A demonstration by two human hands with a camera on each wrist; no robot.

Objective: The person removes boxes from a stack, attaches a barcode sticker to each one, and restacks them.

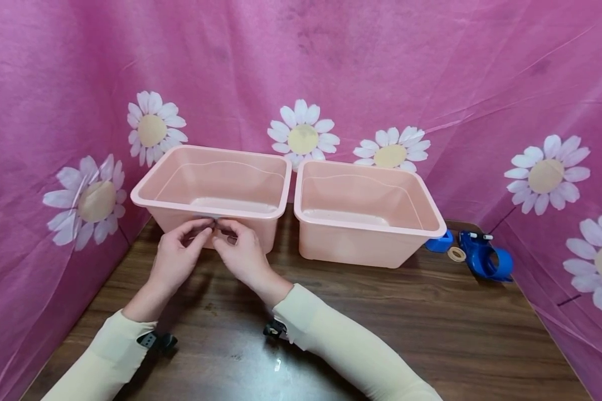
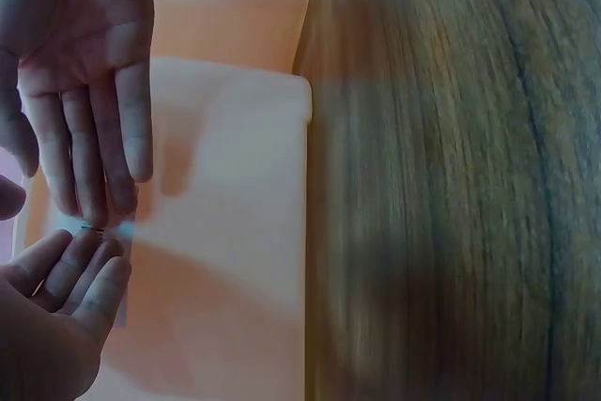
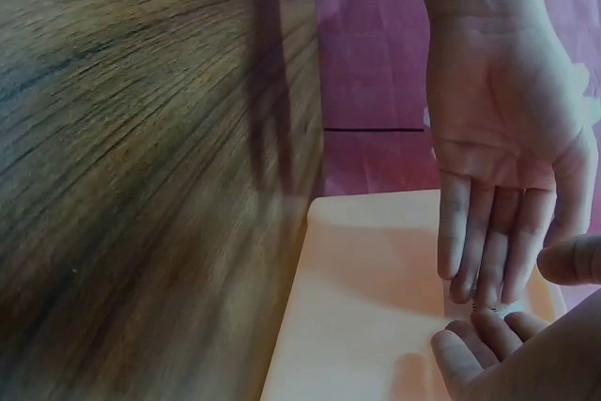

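Note:
Both hands meet at the front wall of the left pink bin [image 1: 180, 214], just under its rim. A pale label [image 2: 120, 312] with small dark print lies along that wall, mostly covered by fingers. My left hand [image 1: 175, 253] reaches in from the left, its long fingers fairly straight and their tips on the label. From the other side my right hand [image 1: 243, 250] does the same; its fingers [image 2: 84, 138] extend straight, tips close to the left fingertips. Both thumbs stand apart from the fingers in the wrist views. The label's middle is hidden beneath the fingertips.
A second pink bin [image 1: 351, 245] stands close on the right. Beyond it are a blue tape dispenser [image 1: 481, 259], a tan ring [image 1: 456, 254] and a small blue object [image 1: 440, 242]. Pink flowered cloth [image 1: 361, 67] encloses the wooden table [image 1: 381, 312].

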